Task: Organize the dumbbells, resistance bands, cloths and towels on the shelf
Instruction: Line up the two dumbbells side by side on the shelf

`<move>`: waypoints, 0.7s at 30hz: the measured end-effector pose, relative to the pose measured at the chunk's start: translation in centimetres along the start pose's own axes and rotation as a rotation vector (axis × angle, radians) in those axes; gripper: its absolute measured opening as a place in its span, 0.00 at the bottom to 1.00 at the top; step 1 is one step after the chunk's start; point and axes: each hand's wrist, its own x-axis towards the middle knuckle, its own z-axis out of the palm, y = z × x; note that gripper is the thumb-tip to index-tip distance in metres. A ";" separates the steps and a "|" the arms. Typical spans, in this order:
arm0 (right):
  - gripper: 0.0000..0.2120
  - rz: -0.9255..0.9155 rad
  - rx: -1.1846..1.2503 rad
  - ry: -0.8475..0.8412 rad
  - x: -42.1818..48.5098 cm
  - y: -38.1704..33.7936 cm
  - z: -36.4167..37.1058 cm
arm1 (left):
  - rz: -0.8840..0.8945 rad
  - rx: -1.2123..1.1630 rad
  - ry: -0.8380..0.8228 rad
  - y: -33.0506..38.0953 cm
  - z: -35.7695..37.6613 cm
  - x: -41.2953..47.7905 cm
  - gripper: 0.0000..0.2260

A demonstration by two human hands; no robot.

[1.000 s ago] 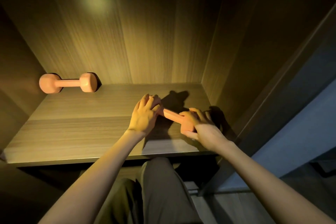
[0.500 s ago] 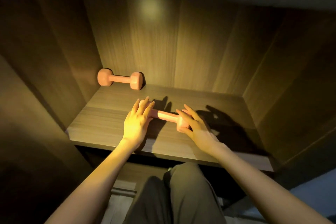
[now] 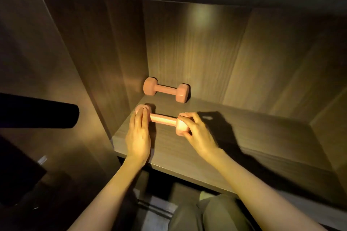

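Note:
Two pink dumbbells lie on a wooden shelf (image 3: 253, 137). The far dumbbell (image 3: 166, 92) rests against the back wall at the left corner. The near dumbbell (image 3: 163, 120) lies parallel to it, a little closer to me. My left hand (image 3: 139, 135) rests with straight fingers over its left head. My right hand (image 3: 197, 131) has fingers and thumb curled round its right head.
The shelf's left side panel (image 3: 93, 80) stands right beside the dumbbells. A dark cylindrical object (image 3: 37, 113) juts in from the left edge. My legs in grey trousers (image 3: 216, 214) are below the shelf front. Bare shelf board extends to the right.
Both hands have carried the near dumbbell leftward along the shelf, closer to the far dumbbell and the left panel. My left fingers now lie flat.

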 end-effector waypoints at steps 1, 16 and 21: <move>0.27 -0.002 -0.006 0.013 0.6 -0.1 0.4 | -0.006 -0.002 -0.002 -0.6 0.2 0.5 0.28; 0.25 0.059 -0.088 0.103 8.2 -0.4 2.5 | -0.090 -0.066 -0.112 -2.9 2.5 7.7 0.35; 0.26 0.053 -0.109 0.093 8.6 0.2 2.5 | -0.109 -0.060 -0.131 -2.8 3.0 8.0 0.37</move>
